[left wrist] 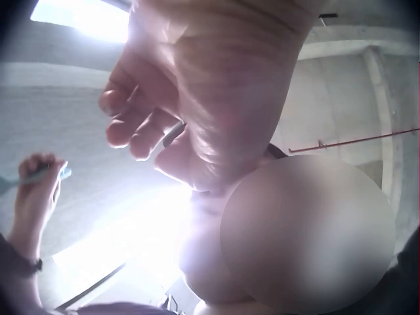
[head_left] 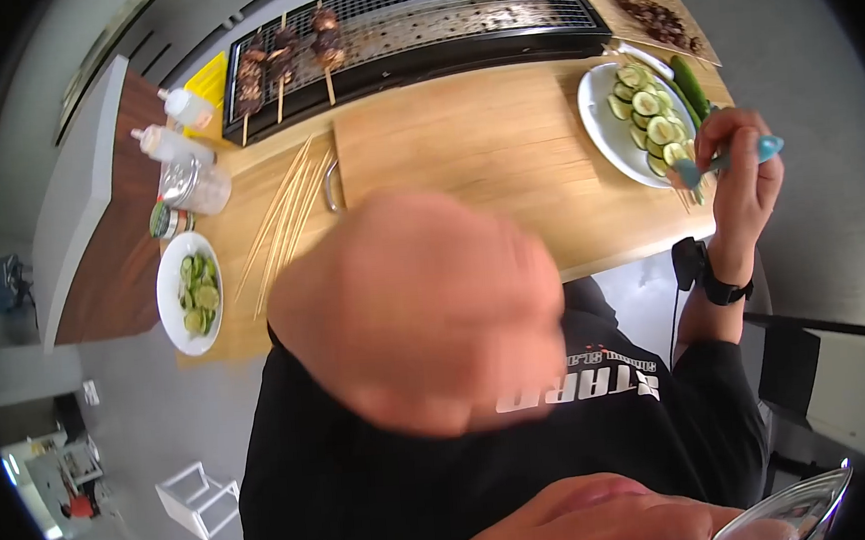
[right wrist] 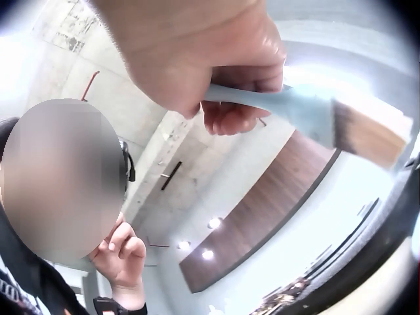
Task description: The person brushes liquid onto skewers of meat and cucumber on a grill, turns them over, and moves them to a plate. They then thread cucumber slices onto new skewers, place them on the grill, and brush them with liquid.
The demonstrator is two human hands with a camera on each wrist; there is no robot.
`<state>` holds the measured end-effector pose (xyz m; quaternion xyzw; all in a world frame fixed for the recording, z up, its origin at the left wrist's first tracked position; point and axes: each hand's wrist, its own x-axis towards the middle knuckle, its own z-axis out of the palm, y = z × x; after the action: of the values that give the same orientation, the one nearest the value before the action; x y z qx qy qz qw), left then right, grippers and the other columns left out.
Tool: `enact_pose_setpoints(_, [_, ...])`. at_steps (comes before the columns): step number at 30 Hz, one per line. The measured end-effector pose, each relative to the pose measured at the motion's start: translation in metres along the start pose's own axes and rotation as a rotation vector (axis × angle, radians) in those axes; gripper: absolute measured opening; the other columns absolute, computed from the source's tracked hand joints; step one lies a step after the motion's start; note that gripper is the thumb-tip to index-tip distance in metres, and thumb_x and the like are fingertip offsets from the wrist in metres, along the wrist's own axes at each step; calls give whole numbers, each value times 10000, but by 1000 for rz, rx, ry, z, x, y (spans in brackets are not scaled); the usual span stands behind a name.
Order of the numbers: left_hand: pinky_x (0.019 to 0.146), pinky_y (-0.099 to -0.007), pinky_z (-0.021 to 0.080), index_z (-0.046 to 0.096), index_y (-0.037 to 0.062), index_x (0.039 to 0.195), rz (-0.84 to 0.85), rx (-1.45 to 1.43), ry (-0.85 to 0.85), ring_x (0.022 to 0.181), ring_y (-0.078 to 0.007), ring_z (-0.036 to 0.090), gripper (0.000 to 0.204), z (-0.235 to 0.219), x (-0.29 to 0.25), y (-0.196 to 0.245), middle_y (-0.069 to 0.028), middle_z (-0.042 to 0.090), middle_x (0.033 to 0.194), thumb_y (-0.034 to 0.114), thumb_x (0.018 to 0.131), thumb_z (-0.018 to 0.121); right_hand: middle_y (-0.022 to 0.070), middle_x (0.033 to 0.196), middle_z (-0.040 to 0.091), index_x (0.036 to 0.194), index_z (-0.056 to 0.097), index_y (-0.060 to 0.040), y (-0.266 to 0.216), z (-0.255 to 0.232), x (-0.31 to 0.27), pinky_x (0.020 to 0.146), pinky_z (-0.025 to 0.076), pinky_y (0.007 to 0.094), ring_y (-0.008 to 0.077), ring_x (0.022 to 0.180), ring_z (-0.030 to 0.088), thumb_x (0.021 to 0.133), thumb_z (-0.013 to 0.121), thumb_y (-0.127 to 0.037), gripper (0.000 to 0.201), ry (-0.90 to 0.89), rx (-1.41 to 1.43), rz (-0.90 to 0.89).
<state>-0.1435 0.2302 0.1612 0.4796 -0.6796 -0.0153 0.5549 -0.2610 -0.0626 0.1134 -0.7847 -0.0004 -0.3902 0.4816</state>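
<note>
My right hand (head_left: 743,163) grips a basting brush (right wrist: 308,111) with a pale blue handle and tan bristles. The bristles hover over the near edge of a white plate (head_left: 595,128) of zucchini slices (head_left: 646,105) at the table's right. Blurred and large in the head view, my left hand (head_left: 420,311) is raised in front of my chest. Its fingers (left wrist: 121,131) are loosely bent in the left wrist view, with a small dark thing showing behind them. From the right wrist view, this hand appears close beside my face, which is masked.
A black grill (head_left: 417,45) with several skewers (head_left: 328,47) runs along the back. Around the wooden board (head_left: 442,119) lie bamboo sticks (head_left: 284,220), squeeze bottles (head_left: 171,146), a jar (head_left: 196,186), a white bowl (head_left: 166,294) of green slices and a whole green vegetable (head_left: 689,87).
</note>
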Motion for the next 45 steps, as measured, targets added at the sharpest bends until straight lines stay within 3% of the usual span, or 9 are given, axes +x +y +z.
enact_pose_setpoints(6, [363, -278, 317, 390, 118, 572, 305, 70, -190, 474, -189, 480, 183, 3, 1, 20, -67, 582, 731, 7, 513, 522, 46, 802, 597, 887, 601, 7, 3, 81, 49, 636, 384, 233, 89, 692, 484, 1012, 380, -261, 369, 35, 72, -210])
enact_pose_setpoints(14, [421, -278, 347, 513, 88, 695, 67, 398, 89, 480, -169, 461, 123, -8, -8, 8, -39, 548, 688, 59, 581, 551, 0, 705, 587, 858, 613, -34, 25, 191, 123, 491, 355, 180, 24, 578, 477, 1011, 449, -287, 338, 49, 400, -62])
enact_pose_setpoints(18, [527, -290, 406, 525, 10, 828, -542, 678, 394, 546, -156, 501, 127, -67, -7, -56, -80, 520, 647, 119, 863, 580, 36, 887, 635, 930, 618, -31, 42, 239, 145, 626, 489, 187, 70, 712, 596, 985, 511, -202, 210, 19, 578, -14])
enact_pose_setpoints(20, [589, -381, 464, 591, 3, 844, -783, 1138, 317, 610, -297, 593, 290, -101, -37, -106, -158, 611, 683, 291, 872, 612, 11, 806, 611, 966, 629, -18, 61, 264, 153, 619, 434, 214, 61, 693, 531, 972, 524, -217, 226, -14, 535, -63])
enact_pose_setpoints(23, [699, -453, 493, 651, -8, 740, -1249, 1144, 27, 759, -382, 639, 442, -122, -57, -150, -223, 647, 756, 416, 846, 585, 14, 844, 650, 1082, 643, -11, 85, 278, 156, 625, 407, 189, 52, 738, 536, 939, 602, -201, 241, -201, 270, -24])
enact_pose_setpoints(32, [625, -362, 498, 631, -6, 728, -1212, 947, 62, 626, -264, 645, 188, -126, -78, -191, -160, 627, 625, 162, 776, 563, 31, 764, 657, 1048, 651, -15, 131, 274, 173, 567, 425, 219, 50, 654, 533, 918, 607, -187, 220, -232, 207, 61])
enact_pose_setpoints(39, [672, -396, 501, 636, 21, 878, -969, 853, 353, 714, -327, 641, 185, -120, -81, -213, -158, 666, 756, 155, 867, 510, 36, 788, 659, 1023, 652, -3, 151, 255, 191, 595, 427, 231, 68, 690, 548, 910, 615, -202, 233, -124, 242, -57])
enact_pose_setpoints(40, [689, -423, 502, 640, 32, 869, -951, 857, 383, 756, -352, 636, 192, -116, -81, -217, -169, 665, 789, 166, 872, 503, 54, 887, 659, 1054, 654, 8, 142, 248, 190, 703, 470, 237, 121, 879, 636, 935, 597, -198, 244, -182, 140, 48])
enact_pose_setpoints(45, [718, -399, 496, 621, 35, 926, -1022, 899, 354, 832, -341, 644, 191, -108, -83, -226, -156, 673, 866, 174, 905, 492, 81, 712, 643, 1007, 657, 0, 129, 243, 185, 603, 456, 267, 113, 672, 594, 909, 608, -212, 239, -108, -45, -6])
